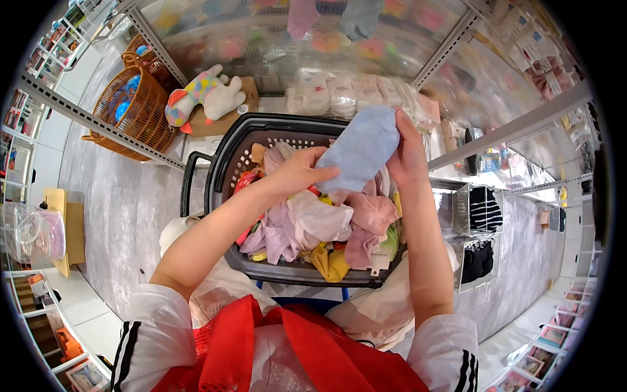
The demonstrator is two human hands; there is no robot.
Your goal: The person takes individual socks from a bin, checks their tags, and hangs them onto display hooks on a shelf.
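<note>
A light blue sock (363, 147), spread flat, is held between both hands above a dark plastic shopping basket (214, 183). My left hand (306, 171) pinches its lower left end, thumb on top. At its upper right end, my right hand (407, 149) grips the edge, fingers partly hidden behind it. Below, the basket holds a loose heap of socks: a white one (321, 215), a pink one (372, 213), a lilac one (277, 237) and a mustard yellow one (329, 262) among several others.
Packs in clear plastic (343, 93) line the rack shelf beyond the basket. A patchwork plush toy (205, 98) lies on a cardboard box (251, 93). Wicker baskets with blue balls (130, 112) stand at left. Grey metal rack bars (509, 127) cross at right, near bins of dark garments (485, 208).
</note>
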